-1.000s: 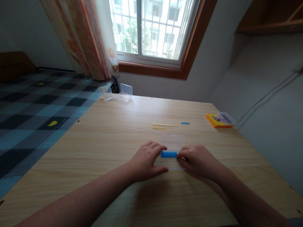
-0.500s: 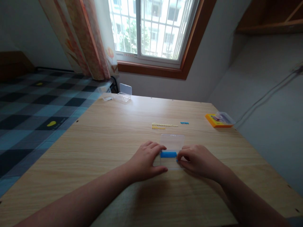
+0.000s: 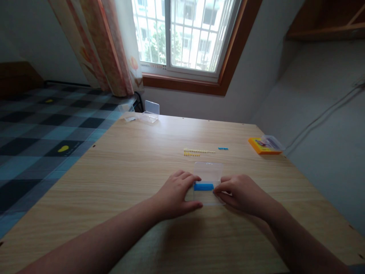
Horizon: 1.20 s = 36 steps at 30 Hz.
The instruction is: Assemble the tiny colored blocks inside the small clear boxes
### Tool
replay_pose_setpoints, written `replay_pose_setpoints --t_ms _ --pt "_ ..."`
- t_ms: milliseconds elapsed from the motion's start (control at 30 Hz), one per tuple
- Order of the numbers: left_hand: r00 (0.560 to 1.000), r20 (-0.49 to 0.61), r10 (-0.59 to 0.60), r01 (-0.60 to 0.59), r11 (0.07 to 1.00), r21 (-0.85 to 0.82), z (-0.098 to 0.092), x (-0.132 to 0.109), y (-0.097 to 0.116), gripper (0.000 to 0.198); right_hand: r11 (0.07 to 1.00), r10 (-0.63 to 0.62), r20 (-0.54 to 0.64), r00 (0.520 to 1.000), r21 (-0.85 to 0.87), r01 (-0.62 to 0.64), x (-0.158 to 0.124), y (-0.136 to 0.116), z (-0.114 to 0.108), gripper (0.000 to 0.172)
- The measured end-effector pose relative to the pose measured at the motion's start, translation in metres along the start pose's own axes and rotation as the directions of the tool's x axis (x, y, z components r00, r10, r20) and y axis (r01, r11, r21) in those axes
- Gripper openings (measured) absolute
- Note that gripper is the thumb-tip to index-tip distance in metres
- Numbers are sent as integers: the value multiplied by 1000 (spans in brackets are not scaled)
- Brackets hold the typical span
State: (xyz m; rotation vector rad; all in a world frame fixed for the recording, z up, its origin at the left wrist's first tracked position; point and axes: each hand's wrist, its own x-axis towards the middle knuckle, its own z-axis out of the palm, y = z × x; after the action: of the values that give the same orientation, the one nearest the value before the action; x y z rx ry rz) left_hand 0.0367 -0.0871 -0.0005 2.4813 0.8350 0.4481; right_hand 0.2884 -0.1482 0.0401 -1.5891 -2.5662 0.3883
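A clear plastic box [image 3: 208, 201] with its lid [image 3: 208, 173] raised stands on the table in front of me. Inside, along the back, lies a row of blue pieces [image 3: 203, 187]. My left hand [image 3: 181, 194] grips the box's left side, thumb at the front edge and fingers at the back corner. Over the box's right part, my right hand [image 3: 238, 192] is closed in a pinch by the row's right end. A speck of blue shows at its fingertips, apparently a small blue piece, mostly hidden.
Beyond the box lie rows of pale yellow pieces [image 3: 199, 151], yellow pieces [image 3: 191, 155] and small blue pieces [image 3: 223, 148]. An orange-yellow case [image 3: 264, 146] sits at the right edge. Open clear boxes [image 3: 149, 117] stand at the far left corner of the table [image 3: 128, 167].
The right hand's pinched fingertips have shifted slightly up, closer to the right end of the blue row. My left hand keeps its hold on the box.
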Motion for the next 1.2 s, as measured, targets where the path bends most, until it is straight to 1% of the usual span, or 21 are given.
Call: replay_pose_setpoints --t_ms 400,667,800,900,1033,1200 --pt "1000 4 -2 2 1000 1 -2 0 3 59 999 33 -44 998 -6 -33 3 1 6 21" --pt "1000 0 -3 3 1000 -4 -2 0 3 59 997 63 -80 995 58 -58 3 3 6 19" --pt "1000 0 -3 3 1000 -4 -3 0 3 59 998 68 -101 993 2 -68 2 3 4 22" --pt "1000 -2 3 -3 1000 -7 -2 0 2 60 995 79 -84 993 -47 -83 2 2 4 23" --pt "1000 5 -5 5 1000 -2 -2 0 3 60 993 95 -47 994 -64 -98 4 -1 8 25" --pt "1000 -1 -1 1 1000 0 -2 0 2 59 991 104 -52 993 -79 -108 5 0 10 24"
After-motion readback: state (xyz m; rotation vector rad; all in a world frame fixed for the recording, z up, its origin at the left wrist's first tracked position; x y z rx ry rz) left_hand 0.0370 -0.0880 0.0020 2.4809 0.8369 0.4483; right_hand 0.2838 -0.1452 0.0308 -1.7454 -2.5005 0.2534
